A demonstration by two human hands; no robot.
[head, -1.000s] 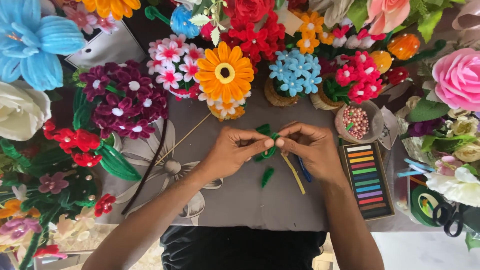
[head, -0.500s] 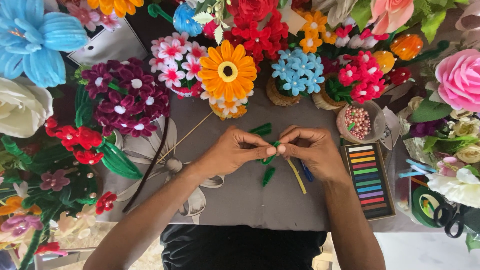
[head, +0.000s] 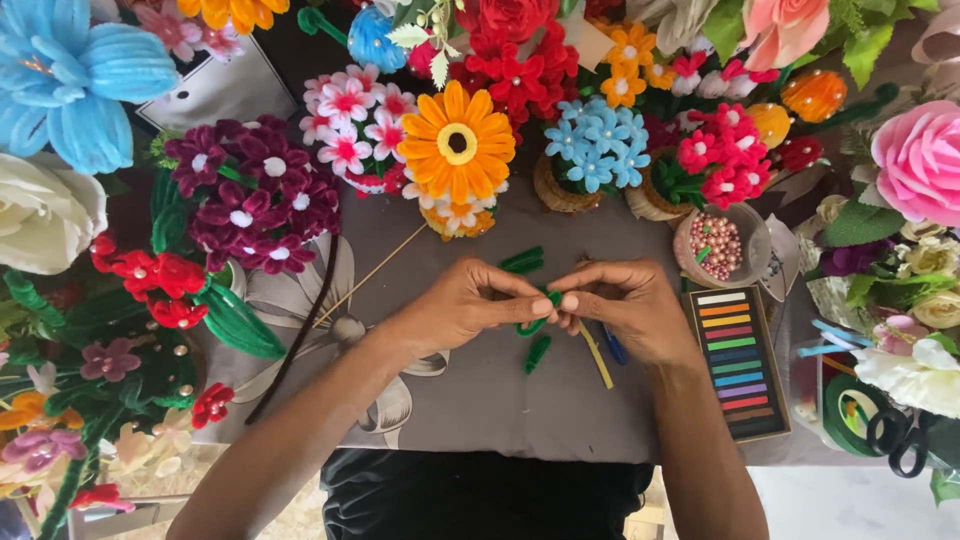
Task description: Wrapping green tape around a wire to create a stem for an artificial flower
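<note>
Pinching green pipe cleaner (head: 533, 325) between fingers (head: 545, 305)

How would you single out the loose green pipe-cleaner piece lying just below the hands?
Start at the big orange flower and drop down to the left hand and right hand. Just beneath their fingertips, on the grey cloth, lies a short fuzzy green piece; the yellow stick beside it is thin and smooth.

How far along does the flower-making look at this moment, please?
Done: many finished flowers ring the grey mat, such as the orange daisy. In hand: the left hand and right hand pinch a green pipe-cleaner piece. Left: loose green pieces lie unjoined on the mat.
</note>
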